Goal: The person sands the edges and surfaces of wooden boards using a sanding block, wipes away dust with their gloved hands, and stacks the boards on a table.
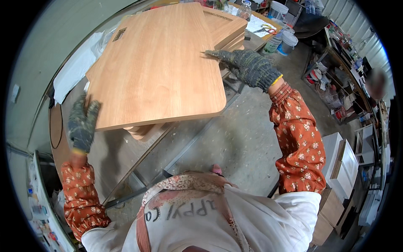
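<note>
A large light-brown wooden board (155, 71) with a rounded near corner and a small rectangular cutout lies at a slant over a stack of similar boards (228, 27). Its near end juts out past the stack. My left hand (82, 126), in a dark knitted glove and slightly blurred, grips the board's left edge near its close corner. On the opposite edge, my right hand (252, 67), gloved alike, holds the board with its fingertips reaching onto the top face. The undersides of both grips are hidden.
Beneath the stack is a table (115, 168) with a metal frame. White plastic sheeting (77, 73) lies at the left. Scissors (265, 29), a clear bottle (244, 10) and buckets (289, 41) are at the far right. A cluttered shelf (336, 75) and white panels (342, 168) stand at the right.
</note>
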Tool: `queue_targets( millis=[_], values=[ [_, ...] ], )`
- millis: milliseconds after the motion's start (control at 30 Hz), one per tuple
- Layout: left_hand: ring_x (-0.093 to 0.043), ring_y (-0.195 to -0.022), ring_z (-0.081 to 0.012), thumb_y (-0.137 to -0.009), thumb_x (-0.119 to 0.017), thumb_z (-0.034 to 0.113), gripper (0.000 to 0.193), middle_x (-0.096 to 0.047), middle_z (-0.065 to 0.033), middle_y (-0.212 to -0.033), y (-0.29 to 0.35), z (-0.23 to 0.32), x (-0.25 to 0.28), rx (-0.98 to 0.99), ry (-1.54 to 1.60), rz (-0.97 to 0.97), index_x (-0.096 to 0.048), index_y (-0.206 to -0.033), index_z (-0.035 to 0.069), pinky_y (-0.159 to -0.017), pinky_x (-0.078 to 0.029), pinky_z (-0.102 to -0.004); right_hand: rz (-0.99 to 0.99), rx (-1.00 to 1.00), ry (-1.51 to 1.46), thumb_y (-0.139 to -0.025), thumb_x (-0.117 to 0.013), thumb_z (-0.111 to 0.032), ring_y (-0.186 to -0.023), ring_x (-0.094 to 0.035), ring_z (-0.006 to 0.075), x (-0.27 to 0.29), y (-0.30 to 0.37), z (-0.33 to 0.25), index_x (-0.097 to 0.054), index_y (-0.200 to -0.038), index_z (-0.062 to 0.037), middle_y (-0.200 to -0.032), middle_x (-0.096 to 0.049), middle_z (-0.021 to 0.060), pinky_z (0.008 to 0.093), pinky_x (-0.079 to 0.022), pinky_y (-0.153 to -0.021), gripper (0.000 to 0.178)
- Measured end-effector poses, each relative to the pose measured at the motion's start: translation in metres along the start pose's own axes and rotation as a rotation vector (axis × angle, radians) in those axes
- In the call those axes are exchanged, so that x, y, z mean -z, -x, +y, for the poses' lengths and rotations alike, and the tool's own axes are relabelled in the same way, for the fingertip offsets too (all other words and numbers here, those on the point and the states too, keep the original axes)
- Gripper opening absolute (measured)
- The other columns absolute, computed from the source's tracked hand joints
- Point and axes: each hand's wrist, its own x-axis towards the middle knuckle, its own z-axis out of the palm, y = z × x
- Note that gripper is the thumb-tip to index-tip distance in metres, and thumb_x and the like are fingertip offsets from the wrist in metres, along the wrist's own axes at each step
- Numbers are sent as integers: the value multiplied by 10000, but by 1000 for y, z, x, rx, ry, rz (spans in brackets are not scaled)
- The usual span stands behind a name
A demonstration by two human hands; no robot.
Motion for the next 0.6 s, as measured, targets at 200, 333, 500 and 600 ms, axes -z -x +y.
queue_targets(
  millis=[200,333,500,600],
  values=[
    [-419,-1278,-378,-731,-740,333,717,-478,-218,-1335,-1,110,-9,-746,-340,-253,-478,-1336,52,-1102,-284,-468,34,190,-183,-805,-513,-1,-901,-656,268,-19,50,-39,-330,-1441,-192,-1055,-660,117,354,-540,-785,689],
    [-390,-1296,-392,-674,-758,233,759,-431,-219,-1377,-1,110,-36,-767,-383,-234,-461,-1351,61,-1102,-287,-480,-10,329,-274,-809,-473,30,-916,-656,257,-37,67,-52,-338,-1435,-153,-1181,-607,131,344,-538,-810,667],
    [-350,-1316,-415,-665,-737,150,786,-400,-228,-1399,5,113,-39,-738,-423,-241,-424,-1381,69,-1103,-275,-478,162,16,-452,-928,-472,-157,-803,-667,259,-25,21,-19,-314,-1448,-177,-1206,-592,145,363,-547,-730,543],
    [-331,-1327,-425,-653,-705,85,795,-392,-229,-1406,4,134,-46,-713,-380,-271,-409,-1390,64,-1106,-265,-483,309,22,-397,-892,-508,-126,-660,-653,274,-41,-11,2,-298,-1447,-217,-901,-662,167,383,-550,-628,601]
  ],
)
